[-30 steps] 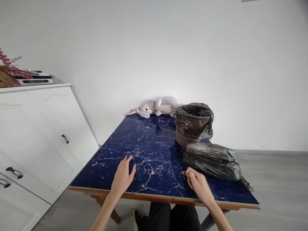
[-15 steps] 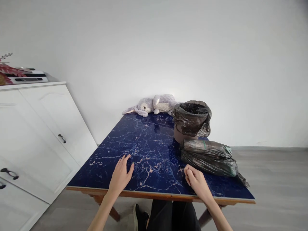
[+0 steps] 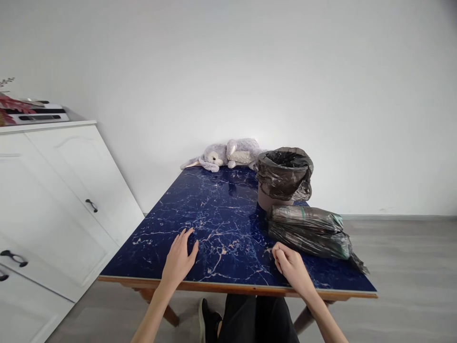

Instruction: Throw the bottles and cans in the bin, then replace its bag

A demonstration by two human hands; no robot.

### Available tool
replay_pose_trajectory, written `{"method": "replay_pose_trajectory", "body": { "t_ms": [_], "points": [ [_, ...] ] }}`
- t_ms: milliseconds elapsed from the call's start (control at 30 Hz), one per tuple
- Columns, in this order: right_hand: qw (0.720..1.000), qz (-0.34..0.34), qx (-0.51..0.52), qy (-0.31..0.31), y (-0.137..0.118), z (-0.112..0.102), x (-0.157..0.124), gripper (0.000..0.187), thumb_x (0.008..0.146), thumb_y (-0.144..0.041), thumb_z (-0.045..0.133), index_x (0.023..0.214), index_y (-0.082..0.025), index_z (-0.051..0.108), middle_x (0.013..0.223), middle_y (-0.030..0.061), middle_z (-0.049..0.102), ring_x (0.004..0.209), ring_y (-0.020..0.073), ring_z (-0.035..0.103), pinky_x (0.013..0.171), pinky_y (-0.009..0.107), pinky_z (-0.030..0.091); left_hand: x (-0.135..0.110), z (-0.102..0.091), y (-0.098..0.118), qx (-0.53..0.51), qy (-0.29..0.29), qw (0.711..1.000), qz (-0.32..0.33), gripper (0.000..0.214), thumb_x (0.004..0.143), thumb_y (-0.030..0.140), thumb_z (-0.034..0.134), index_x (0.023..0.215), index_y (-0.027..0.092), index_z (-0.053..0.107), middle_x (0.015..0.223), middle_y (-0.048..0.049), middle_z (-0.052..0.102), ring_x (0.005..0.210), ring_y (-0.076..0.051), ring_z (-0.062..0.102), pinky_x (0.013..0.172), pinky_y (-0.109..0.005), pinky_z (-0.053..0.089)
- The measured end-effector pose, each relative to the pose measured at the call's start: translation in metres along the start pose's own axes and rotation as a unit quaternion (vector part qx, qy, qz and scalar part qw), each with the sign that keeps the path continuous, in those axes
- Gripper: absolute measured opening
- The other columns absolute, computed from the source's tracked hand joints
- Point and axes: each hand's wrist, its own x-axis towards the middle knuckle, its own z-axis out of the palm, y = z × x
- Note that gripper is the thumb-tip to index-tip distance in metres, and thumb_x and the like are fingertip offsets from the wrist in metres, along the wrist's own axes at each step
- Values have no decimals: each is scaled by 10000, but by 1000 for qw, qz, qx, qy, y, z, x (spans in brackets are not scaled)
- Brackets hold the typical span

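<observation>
My left hand (image 3: 180, 257) rests on the blue marbled tabletop (image 3: 217, 209), fingers spread and thumb apart, with nothing in it. Toward the right, my right hand (image 3: 290, 265) lies on the table as a loose fist, and no object shows in it. Just beyond that fist is a dark translucent plastic bag (image 3: 314, 233) lying on its side, with pale and green items showing through. Behind the bag stands a small brown trash bin (image 3: 267, 200), its rim draped with a black bin liner (image 3: 283, 176) that hangs down the outside.
A grey plush rabbit (image 3: 228, 155) lies along the table's far edge by the wall. To the left stands a white cabinet (image 3: 71, 176) with black handles, bearing a white device (image 3: 43, 116) and red leaves (image 3: 17, 105). The table's wooden front edge (image 3: 232, 288) is close to me.
</observation>
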Motion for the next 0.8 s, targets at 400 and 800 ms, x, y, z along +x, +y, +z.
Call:
{"method": "replay_pose_trajectory", "body": {
  "t_ms": [400, 800],
  "points": [
    [1000, 1, -18, 2, -2, 0, 1, 291, 972, -373, 411, 708, -255, 445, 532, -63, 426, 527, 140, 383, 568, 265, 319, 2, -2, 2, -10, -20, 1000, -16, 510, 1065, 495, 481, 1495, 231, 556, 1550, -119, 616, 1518, -351, 493, 1213, -552, 468],
    [999, -21, 7, 24, -10, 0, -1, 269, 936, -351, 453, 686, -254, 467, 493, -62, 448, 473, 136, 389, 520, 265, 328, 3, -4, 5, -8, -44, 999, -31, 546, 1069, 514, 448, 1509, 208, 550, 1581, -130, 584, 1531, -357, 473, 1228, -557, 448]
  ]
}}
